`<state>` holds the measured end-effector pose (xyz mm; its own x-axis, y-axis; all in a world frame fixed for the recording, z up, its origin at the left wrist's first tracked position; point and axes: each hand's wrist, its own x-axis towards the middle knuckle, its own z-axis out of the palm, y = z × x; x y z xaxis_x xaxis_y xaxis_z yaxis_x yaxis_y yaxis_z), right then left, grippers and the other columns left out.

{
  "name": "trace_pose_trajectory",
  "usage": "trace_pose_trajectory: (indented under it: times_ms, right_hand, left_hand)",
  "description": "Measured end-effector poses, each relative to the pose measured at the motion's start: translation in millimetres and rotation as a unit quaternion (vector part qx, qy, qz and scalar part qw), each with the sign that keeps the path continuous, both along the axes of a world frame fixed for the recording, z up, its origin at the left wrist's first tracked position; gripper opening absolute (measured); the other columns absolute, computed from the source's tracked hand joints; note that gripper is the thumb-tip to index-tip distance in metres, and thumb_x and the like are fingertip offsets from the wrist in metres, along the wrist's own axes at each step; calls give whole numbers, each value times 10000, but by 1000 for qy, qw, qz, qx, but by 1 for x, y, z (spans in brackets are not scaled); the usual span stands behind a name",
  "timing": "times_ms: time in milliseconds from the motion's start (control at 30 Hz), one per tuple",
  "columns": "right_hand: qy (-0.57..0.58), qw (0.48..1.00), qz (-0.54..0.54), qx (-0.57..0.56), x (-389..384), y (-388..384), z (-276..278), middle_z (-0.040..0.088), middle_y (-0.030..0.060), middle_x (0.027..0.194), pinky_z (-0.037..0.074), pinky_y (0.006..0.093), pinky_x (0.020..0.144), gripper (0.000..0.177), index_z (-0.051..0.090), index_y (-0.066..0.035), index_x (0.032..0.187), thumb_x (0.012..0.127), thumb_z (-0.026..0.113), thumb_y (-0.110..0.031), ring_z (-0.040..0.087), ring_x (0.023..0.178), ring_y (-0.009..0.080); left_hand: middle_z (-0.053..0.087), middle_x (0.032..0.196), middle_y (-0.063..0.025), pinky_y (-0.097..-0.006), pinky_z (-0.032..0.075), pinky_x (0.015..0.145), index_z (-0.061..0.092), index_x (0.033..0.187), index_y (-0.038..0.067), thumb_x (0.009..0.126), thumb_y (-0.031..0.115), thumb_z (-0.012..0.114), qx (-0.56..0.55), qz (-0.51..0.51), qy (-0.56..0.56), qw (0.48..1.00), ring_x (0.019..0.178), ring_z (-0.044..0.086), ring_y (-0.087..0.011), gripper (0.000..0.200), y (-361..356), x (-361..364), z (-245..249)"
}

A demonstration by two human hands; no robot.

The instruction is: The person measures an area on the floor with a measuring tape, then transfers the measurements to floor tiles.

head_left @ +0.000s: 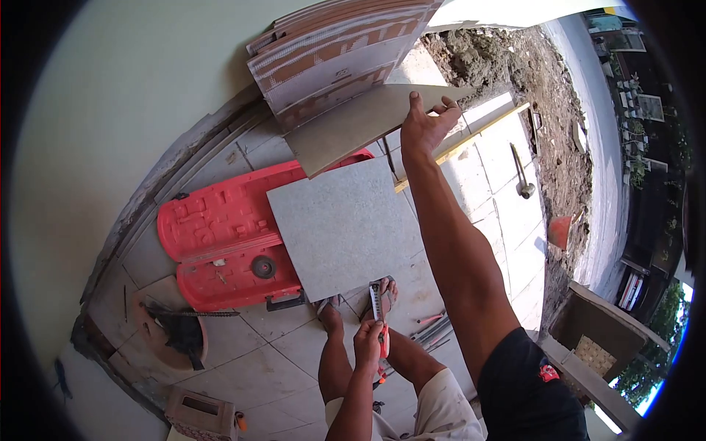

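Note:
My right hand (429, 131) reaches far forward, with its thumb and fingers at the near edge of a thin, tilted floor tile (353, 125) whose back end meets a stack of tiles (338, 66). Low in the middle, my left hand (368, 344) is closed round a red tape measure (384, 342). Its pale marked blade (376, 301) points up over my foot. Between the hands a square grey tile (342, 228) overlaps the red tool case (220, 213). The fingertips of the left hand are partly hidden.
A yellow-edged level or straightedge (478, 136) lies across the floor at right, near a hammer-like tool (522, 176). Rubble (544, 81) borders the floor. A round basin (173, 331) with dark material stands at left. Metal rods (434, 331) lie by my feet.

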<state>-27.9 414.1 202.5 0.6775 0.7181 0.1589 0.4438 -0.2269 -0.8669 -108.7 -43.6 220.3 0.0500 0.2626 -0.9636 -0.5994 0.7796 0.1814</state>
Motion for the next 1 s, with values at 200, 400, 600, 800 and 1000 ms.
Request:
trace_pose_trajectory:
  times_ms: [200, 400, 600, 800, 1000]
  right_hand:
    - [380, 920, -90, -39, 15, -14, -1, 583, 226, 1150, 605, 428, 825, 563, 412, 47, 1265, 886, 756, -187, 672, 970, 310]
    - [534, 799, 115, -252, 43, -6, 2, 594, 281, 1176, 624, 531, 860, 384, 464, 144, 1230, 989, 560, -139, 679, 1006, 435]
    - [517, 841, 32, -157, 63, -118, 55, 618, 245, 1123, 633, 509, 782, 416, 478, 131, 1237, 940, 638, -112, 690, 937, 379]
    - [530, 832, -118, -117, 156, -316, 158, 651, 153, 1148, 502, 446, 981, 376, 593, 48, 1190, 909, 705, -176, 650, 1047, 298]
    - [482, 837, -255, -54, 175, -469, 216, 618, 133, 1198, 521, 452, 939, 509, 483, -21, 1328, 883, 712, -111, 629, 1097, 279]
  left_hand:
    - [686, 896, -19, -223, 486, 685, 672, 998, 35, 978, 167, 627, 7, -27, -3, 1000, 755, 614, -62, 141, -8, 1, 5]
    - [686, 895, -33, -229, 494, 692, 667, 1001, 34, 980, 173, 626, 18, -73, 4, 997, 758, 623, -77, 147, -3, 7, 11]
    - [660, 993, -75, -294, 518, 813, 634, 1061, 37, 976, 176, 609, -27, 3, 9, 1000, 895, 643, -153, 165, -4, -17, -5]
    - [627, 1000, -66, -382, 511, 902, 598, 981, 91, 982, 231, 570, -8, 139, -20, 990, 969, 619, -225, 143, 6, -53, -9]
    - [641, 964, -74, -377, 548, 828, 599, 1007, 94, 972, 226, 577, -9, 65, -41, 997, 920, 637, -220, 138, -10, -78, -30]
